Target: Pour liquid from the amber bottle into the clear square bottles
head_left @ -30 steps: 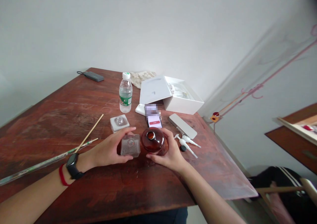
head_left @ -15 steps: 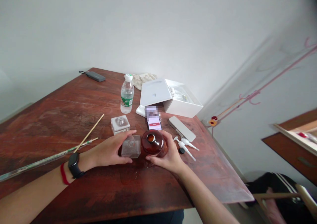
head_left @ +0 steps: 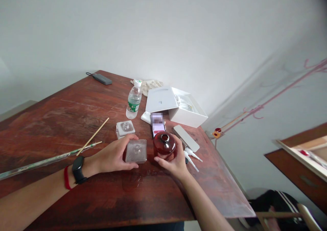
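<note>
My left hand (head_left: 119, 155) is closed around the sides of a clear square bottle (head_left: 137, 152) that stands on the table. A brown round glass bottle (head_left: 165, 145) with a narrow open neck is in my right hand (head_left: 176, 159), fingers and thumb wrapped round its body. It looks slightly tilted and raised off the tabletop. Just behind my left hand stands a second clear square bottle (head_left: 124, 128). White pump heads (head_left: 192, 155) lie to the right of my right hand, which partly hides them. Small wet spots (head_left: 152, 172) glisten on the wood in front of the bottles.
Behind the hands are a phone (head_left: 157, 120), a water bottle (head_left: 134, 101), an open white box (head_left: 187, 110), a cloth (head_left: 150, 84) and a grey-white case (head_left: 186, 137). Sticks (head_left: 93, 135) lie at left, a dark device (head_left: 102, 78) at the back. The table (head_left: 84, 200) ends at right.
My right hand has carried the brown bottle slightly right, away from the clear square bottle, and it looks lifted and more tilted. My left hand keeps its grip. The view has shifted a little.
</note>
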`<move>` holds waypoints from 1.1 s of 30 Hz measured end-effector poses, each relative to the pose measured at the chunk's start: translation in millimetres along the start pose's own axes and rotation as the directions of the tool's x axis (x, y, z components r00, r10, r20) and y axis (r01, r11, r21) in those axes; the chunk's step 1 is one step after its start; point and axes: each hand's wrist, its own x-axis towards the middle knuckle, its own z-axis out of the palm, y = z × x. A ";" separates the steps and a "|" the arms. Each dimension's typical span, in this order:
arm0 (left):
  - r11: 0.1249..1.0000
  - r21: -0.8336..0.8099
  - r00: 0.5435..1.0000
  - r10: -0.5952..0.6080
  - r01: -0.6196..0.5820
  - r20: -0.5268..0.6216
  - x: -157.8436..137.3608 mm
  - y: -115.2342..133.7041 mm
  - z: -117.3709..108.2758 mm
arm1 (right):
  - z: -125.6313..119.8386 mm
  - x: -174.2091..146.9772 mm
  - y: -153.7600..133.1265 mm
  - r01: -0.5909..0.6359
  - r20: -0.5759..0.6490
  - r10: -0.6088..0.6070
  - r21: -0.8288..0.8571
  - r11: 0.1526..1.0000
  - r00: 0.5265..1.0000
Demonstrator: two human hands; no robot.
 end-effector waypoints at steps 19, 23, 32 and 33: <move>0.985 0.041 0.985 0.168 -0.166 -0.046 0.8 -3.3 -1.5 | -1.3 -1.1 6.6 -0.067 -0.037 0.066 -0.031 0.997 0.997; 0.987 0.042 0.987 0.157 -0.155 -0.035 0.9 0.6 -1.0 | -2.6 -1.0 6.3 -0.055 -0.019 0.054 -0.060 0.997 0.998; 0.998 0.001 0.994 0.065 -0.065 -0.090 -0.3 5.9 1.4 | -5.4 4.7 5.9 -0.014 -0.060 0.002 -0.199 0.980 0.998; 0.999 -0.022 0.994 0.039 -0.042 -0.097 -0.5 6.6 1.5 | -6.2 6.2 5.5 0.000 -0.060 -0.014 -0.224 0.974 0.998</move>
